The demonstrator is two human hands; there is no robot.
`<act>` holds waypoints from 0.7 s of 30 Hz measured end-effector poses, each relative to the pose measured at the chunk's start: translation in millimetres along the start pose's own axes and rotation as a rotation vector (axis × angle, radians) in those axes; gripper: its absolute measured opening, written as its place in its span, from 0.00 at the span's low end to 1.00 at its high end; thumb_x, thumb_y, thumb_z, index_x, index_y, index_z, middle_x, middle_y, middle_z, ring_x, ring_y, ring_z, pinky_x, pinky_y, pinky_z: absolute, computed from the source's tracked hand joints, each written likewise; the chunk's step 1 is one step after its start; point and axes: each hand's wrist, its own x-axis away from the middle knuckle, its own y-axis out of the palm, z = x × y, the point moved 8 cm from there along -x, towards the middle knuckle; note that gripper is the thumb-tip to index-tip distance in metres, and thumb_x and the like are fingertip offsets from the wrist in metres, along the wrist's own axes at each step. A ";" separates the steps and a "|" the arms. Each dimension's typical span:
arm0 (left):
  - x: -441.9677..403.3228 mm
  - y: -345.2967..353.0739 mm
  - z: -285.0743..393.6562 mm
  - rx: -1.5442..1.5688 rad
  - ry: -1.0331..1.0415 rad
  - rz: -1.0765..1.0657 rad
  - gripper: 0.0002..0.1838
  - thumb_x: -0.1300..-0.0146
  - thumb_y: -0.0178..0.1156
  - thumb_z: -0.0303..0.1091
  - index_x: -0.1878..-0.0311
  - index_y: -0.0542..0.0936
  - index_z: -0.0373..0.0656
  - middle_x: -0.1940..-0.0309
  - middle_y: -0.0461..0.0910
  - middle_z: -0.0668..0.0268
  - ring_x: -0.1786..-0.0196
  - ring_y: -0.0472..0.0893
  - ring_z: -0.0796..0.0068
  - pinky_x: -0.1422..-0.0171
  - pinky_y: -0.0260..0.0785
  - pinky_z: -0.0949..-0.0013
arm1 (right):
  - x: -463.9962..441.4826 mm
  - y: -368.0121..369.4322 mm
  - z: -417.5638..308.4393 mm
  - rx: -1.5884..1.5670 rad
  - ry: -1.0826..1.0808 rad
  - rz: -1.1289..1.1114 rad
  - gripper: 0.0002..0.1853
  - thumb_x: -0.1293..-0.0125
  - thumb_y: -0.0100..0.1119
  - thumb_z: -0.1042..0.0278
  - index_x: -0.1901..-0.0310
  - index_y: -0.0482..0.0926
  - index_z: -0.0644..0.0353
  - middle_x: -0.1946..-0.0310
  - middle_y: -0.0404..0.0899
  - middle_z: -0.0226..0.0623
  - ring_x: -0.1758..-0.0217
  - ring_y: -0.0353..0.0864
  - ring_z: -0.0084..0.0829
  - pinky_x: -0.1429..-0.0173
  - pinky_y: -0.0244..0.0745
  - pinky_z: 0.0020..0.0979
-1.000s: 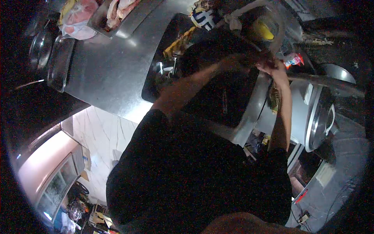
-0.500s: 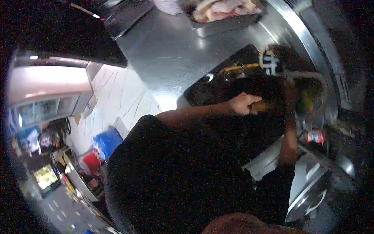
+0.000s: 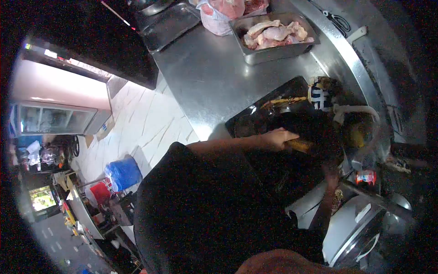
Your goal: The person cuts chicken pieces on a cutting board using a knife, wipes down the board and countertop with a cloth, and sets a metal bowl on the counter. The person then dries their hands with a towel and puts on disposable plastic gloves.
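Observation:
My left hand (image 3: 279, 139) is closed around a wooden handle (image 3: 299, 145). The handle runs into a dark, pan-like thing (image 3: 278, 171) whose outline is lost in shadow. My right hand (image 3: 331, 170) is at the right edge of this dark area, low and dim; its fingers do not show clearly. Beyond my hands lies a black tray or stove top (image 3: 246, 121) with a yellowish stick-like utensil (image 3: 285, 101) on it. A blue-and-white patterned cloth (image 3: 317, 97) lies at its far right corner.
A metal pan of raw chicken pieces (image 3: 276, 36) stands on the steel counter (image 3: 205, 68), beside bags of meat (image 3: 219, 16). Scissors (image 3: 337, 20) lie at the back. To the right are a pot with yellowish contents (image 3: 357, 133), a red-and-white package (image 3: 366, 177) and a white lidded appliance (image 3: 351, 221).
The view has shifted, so the chicken pan sits lower and shows more fully. My right hand has come down closer to my body. My left hand stays on the handle.

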 end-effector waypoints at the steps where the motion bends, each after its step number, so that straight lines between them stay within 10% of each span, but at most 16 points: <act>1: 0.5 5.3 -0.2 -0.113 0.044 0.044 0.25 0.47 0.58 0.35 0.44 0.71 0.40 0.56 0.77 0.50 0.53 0.76 0.50 0.51 0.68 0.54 | 20.2 11.4 -11.1 0.000 0.001 -0.015 0.16 0.40 0.53 0.74 0.49 0.71 0.65 0.55 0.74 0.38 0.51 0.72 0.30 0.45 0.68 0.32; 4: -12.6 22.8 48.0 -0.135 -0.180 -0.438 0.26 0.47 0.58 0.36 0.44 0.70 0.40 0.58 0.78 0.51 0.56 0.77 0.49 0.54 0.71 0.55 | 61.1 36.0 -34.4 -0.011 -0.033 0.122 0.16 0.40 0.54 0.73 0.49 0.70 0.64 0.55 0.74 0.38 0.52 0.72 0.29 0.46 0.68 0.32; 7: -12.7 18.0 94.4 0.319 0.246 -0.010 0.26 0.48 0.59 0.36 0.43 0.70 0.42 0.59 0.79 0.52 0.58 0.78 0.49 0.53 0.72 0.55 | 92.9 29.2 -43.3 -0.047 -0.045 0.373 0.17 0.40 0.54 0.72 0.49 0.70 0.64 0.55 0.74 0.37 0.52 0.71 0.29 0.46 0.67 0.32; 12: -22.4 0.6 116.2 -0.200 0.212 0.114 0.26 0.46 0.58 0.38 0.43 0.69 0.41 0.55 0.77 0.52 0.55 0.78 0.52 0.51 0.72 0.58 | 144.9 12.2 -53.6 -0.095 -0.020 0.649 0.18 0.39 0.55 0.71 0.48 0.70 0.63 0.55 0.73 0.37 0.52 0.71 0.28 0.46 0.67 0.32; 14: -22.0 -22.7 79.2 0.296 0.211 0.182 0.27 0.46 0.59 0.38 0.42 0.68 0.40 0.51 0.74 0.52 0.52 0.77 0.54 0.49 0.71 0.60 | 158.1 10.8 -64.0 -0.094 -0.010 0.711 0.18 0.39 0.56 0.70 0.48 0.70 0.63 0.55 0.73 0.37 0.53 0.71 0.28 0.46 0.66 0.32; 16: 1.2 -25.4 23.0 1.076 -0.220 -0.034 0.26 0.45 0.59 0.34 0.42 0.68 0.40 0.46 0.70 0.50 0.48 0.74 0.53 0.45 0.69 0.59 | 163.4 8.1 -84.5 -0.092 -0.006 0.776 0.18 0.39 0.56 0.70 0.48 0.70 0.63 0.55 0.73 0.36 0.53 0.71 0.28 0.46 0.66 0.32; 18: 36.4 -33.8 23.4 -0.336 0.258 0.032 0.24 0.47 0.58 0.30 0.44 0.70 0.42 0.43 0.68 0.52 0.43 0.70 0.52 0.40 0.63 0.52 | 165.4 1.7 -113.4 -0.074 -0.018 0.852 0.18 0.39 0.56 0.69 0.48 0.69 0.63 0.55 0.73 0.36 0.53 0.70 0.28 0.46 0.66 0.32; 21: 85.3 -53.0 0.7 -0.481 0.447 0.085 0.25 0.51 0.61 0.33 0.46 0.73 0.47 0.39 0.65 0.56 0.41 0.68 0.54 0.36 0.56 0.45 | 158.8 -14.8 -189.8 -0.066 -0.156 0.968 0.19 0.39 0.57 0.68 0.47 0.69 0.62 0.55 0.73 0.36 0.53 0.70 0.28 0.46 0.65 0.32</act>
